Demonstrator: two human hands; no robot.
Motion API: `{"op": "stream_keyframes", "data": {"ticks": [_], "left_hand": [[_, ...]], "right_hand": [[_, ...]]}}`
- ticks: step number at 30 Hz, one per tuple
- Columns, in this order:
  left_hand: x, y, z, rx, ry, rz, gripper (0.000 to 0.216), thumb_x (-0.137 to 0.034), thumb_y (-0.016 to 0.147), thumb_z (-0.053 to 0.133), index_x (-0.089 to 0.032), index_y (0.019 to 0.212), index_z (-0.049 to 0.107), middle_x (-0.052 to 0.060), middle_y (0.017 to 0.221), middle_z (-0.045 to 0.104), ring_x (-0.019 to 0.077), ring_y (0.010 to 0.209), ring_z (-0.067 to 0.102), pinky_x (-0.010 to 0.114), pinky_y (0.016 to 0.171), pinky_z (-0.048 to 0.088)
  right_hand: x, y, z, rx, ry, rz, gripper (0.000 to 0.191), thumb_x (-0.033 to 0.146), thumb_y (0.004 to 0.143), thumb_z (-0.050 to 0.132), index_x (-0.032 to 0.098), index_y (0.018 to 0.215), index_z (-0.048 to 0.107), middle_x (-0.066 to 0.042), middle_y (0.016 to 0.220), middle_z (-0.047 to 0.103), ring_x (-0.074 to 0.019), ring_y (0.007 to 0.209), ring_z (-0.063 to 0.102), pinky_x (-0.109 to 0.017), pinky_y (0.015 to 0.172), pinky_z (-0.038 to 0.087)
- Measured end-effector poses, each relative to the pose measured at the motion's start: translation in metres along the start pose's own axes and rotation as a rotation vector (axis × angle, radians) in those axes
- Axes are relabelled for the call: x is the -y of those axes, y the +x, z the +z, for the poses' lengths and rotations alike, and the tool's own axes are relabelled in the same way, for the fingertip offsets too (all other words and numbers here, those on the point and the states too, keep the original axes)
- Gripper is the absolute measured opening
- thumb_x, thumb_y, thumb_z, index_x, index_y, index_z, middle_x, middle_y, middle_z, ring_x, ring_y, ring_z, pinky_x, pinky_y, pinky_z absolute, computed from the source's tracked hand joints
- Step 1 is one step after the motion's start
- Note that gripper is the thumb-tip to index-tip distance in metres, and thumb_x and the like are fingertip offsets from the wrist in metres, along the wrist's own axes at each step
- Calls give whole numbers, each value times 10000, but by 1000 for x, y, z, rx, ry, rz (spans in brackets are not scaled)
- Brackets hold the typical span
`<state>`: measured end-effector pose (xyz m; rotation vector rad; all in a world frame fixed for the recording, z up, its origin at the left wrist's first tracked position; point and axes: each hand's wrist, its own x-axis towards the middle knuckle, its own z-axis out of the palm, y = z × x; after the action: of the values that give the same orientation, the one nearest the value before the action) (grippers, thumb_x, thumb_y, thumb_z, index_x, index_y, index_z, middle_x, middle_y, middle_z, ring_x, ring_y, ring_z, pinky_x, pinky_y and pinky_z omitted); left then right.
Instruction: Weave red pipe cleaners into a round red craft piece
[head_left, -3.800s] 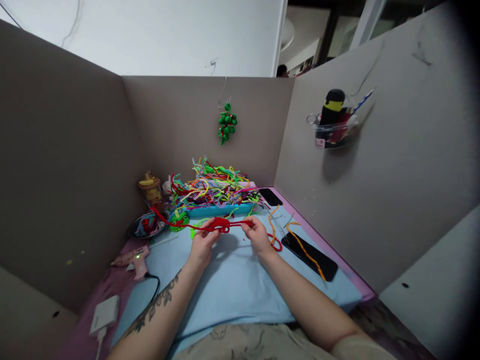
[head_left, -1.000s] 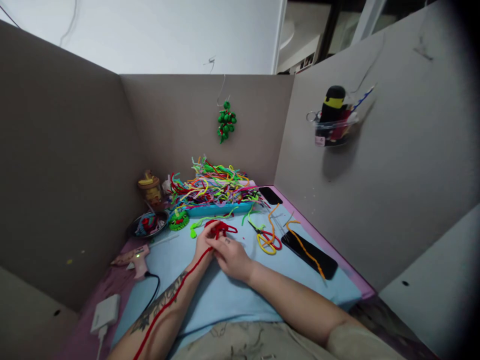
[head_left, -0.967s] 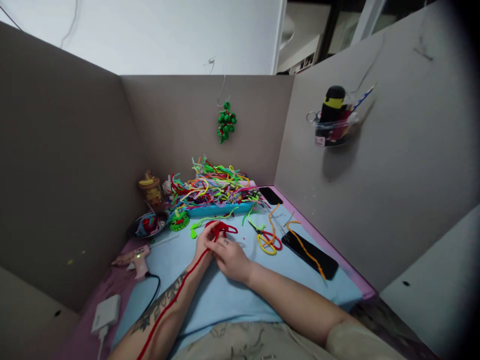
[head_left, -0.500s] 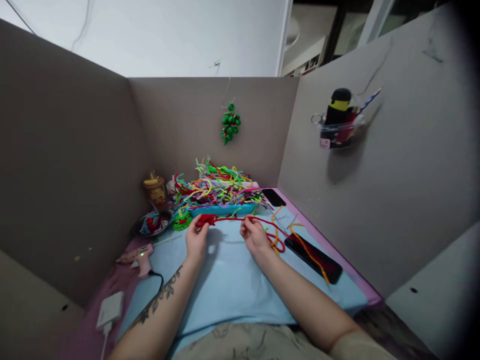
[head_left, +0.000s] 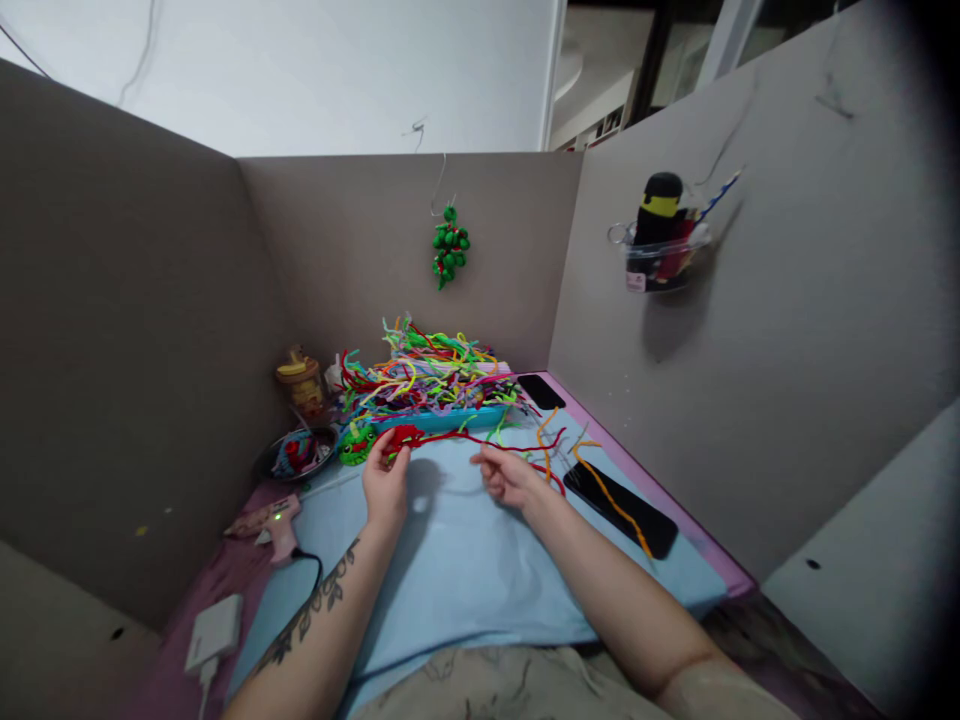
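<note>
A small red crochet-like yarn piece [head_left: 407,437] is pinched between the thumb and fingers of my left hand [head_left: 386,480]. A red yarn strand [head_left: 517,446] runs from it to the right, passing just above my right hand [head_left: 508,476]. That hand is held above the blue cloth [head_left: 457,570], index finger pointing left and the other fingers loosely curled; no yarn shows between them. Just left of my left hand sits a green yarn figure [head_left: 355,444] with eyes and red trim. Whether a hook is in the red piece cannot be seen.
Behind stands a blue tray [head_left: 450,419] heaped with colourful yarn strands [head_left: 427,370]. To the left are a dark bowl [head_left: 330,460], a pink glue gun [head_left: 277,525] and a white adapter [head_left: 214,632]. A black phone [head_left: 626,515] with orange yarn [head_left: 619,508] lies right.
My right hand has let go of the red strand and dropped slightly below it, its fingers loosened. The left hand keeps its hold on the red piece. The view has shifted slightly.
</note>
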<state>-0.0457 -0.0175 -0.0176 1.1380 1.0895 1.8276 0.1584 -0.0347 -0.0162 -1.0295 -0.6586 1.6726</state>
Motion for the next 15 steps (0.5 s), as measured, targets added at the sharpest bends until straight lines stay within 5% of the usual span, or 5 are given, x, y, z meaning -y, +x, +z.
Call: {"op": "stream_keyframes", "data": {"ticks": [2, 4, 9, 15], "left_hand": [[-3, -4, 0, 43, 89, 50, 440, -305, 719, 687, -182, 1134, 607, 80, 1020, 674, 173, 885, 633, 293, 807, 492], [-7, -9, 0, 112, 155, 104, 395, -303, 745, 661, -183, 1119, 618, 84, 1029, 675, 185, 901, 636, 316, 833, 493], [-11, -22, 4, 298, 229, 196, 359, -290, 755, 653, -201, 1102, 641, 90, 1118, 661, 220, 1015, 619, 379, 933, 467], [-13, -31, 9, 398, 120, 84, 420, -310, 746, 675, -194, 1145, 616, 99, 1161, 649, 223, 1038, 621, 362, 925, 481]], "right_hand": [[-12, -10, 11, 309, -333, 132, 337, 436, 790, 597, 123, 665, 613, 15, 408, 519, -65, 286, 330, -181, 308, 207], [-22, -19, 25, 402, -499, -120, 317, 434, 780, 611, 128, 702, 634, -3, 496, 580, -71, 347, 406, -190, 362, 283], [-27, -30, 46, -53, -727, -988, 134, 274, 814, 558, 182, 869, 639, -51, 839, 625, -167, 785, 564, -300, 725, 470], [-22, -28, 37, -288, -1054, -1172, 281, 209, 840, 523, 182, 1113, 585, -89, 979, 562, -174, 773, 550, -304, 713, 474]]}}
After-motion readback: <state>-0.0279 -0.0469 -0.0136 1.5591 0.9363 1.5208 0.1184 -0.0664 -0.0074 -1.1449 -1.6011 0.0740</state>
